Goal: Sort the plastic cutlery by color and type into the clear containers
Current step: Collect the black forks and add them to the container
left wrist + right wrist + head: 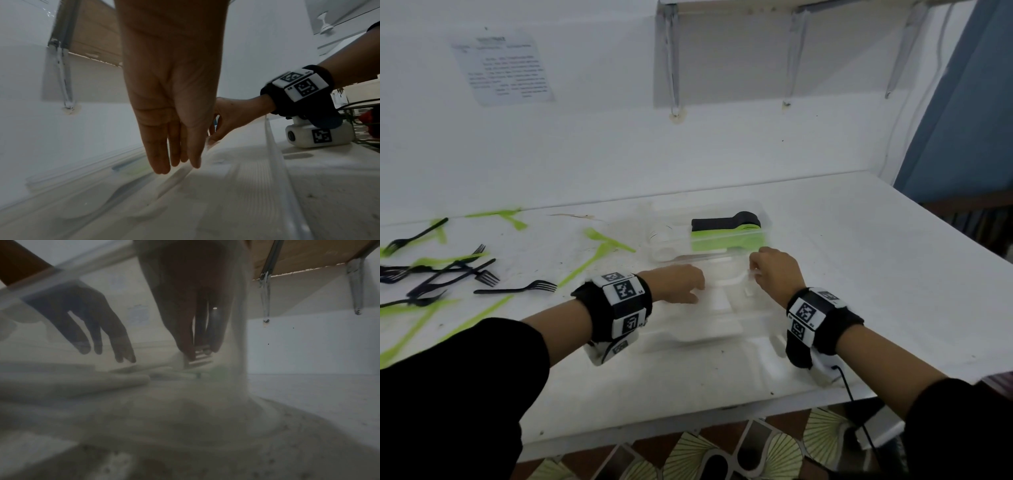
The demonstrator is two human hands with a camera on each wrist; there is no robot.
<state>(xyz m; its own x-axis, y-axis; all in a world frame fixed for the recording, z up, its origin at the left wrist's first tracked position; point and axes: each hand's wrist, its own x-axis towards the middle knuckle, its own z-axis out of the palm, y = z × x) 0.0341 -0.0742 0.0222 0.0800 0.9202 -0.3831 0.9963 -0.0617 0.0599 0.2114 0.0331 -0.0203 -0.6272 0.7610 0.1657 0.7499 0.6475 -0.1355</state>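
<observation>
Pinching a clear fork (749,281) in our right hand (774,270), we hold it over the near clear container (763,346). Our left hand (678,282) hangs there, fingers straight. Black forks (517,289) and green cutlery (599,241) lie scattered far left.

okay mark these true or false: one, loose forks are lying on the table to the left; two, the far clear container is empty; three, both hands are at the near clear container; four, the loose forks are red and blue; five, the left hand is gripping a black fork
1. Loose forks lie on the table to the left: true, black forks and green forks are scattered there.
2. The far clear container is empty: false, it holds stacked black and green cutlery.
3. Both hands are at the near clear container: true, the left hand and right hand are over it.
4. The loose forks are red and blue: false, they are black and green.
5. The left hand grips a black fork: false, its fingers are straight and hold nothing.
</observation>
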